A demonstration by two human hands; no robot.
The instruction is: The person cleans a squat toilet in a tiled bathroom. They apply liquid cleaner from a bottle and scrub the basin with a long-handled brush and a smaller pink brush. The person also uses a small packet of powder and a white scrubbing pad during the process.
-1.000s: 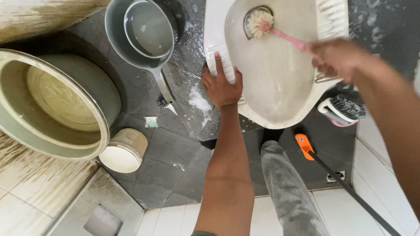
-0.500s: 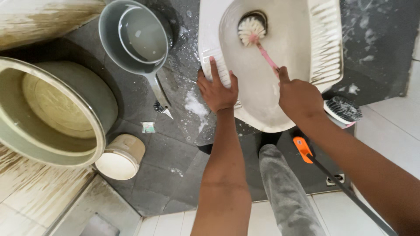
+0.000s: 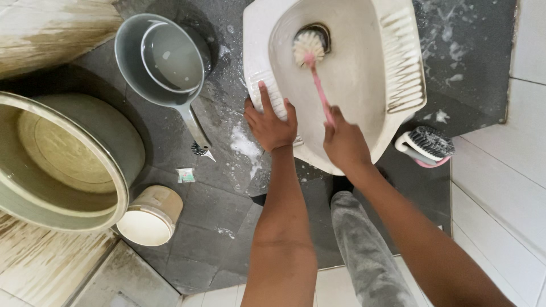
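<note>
One pink brush stands in the bowl of the one white squat toilet, its white bristle head at the drain hole, well ahead of the right grip. The right hand is clenched round the lower end of the pink handle. The left hand lies flat and released, fingers spread on the toilet's ribbed left footrest, just beside the right grip. One scrub brush with dark bristles lies on the floor to the right of the right grip. Left of the left grip sit two nested grey dippers, though the inner one may be a bowl, one big basin and one small cream tub. One grey trouser leg shows below the hands.
</note>
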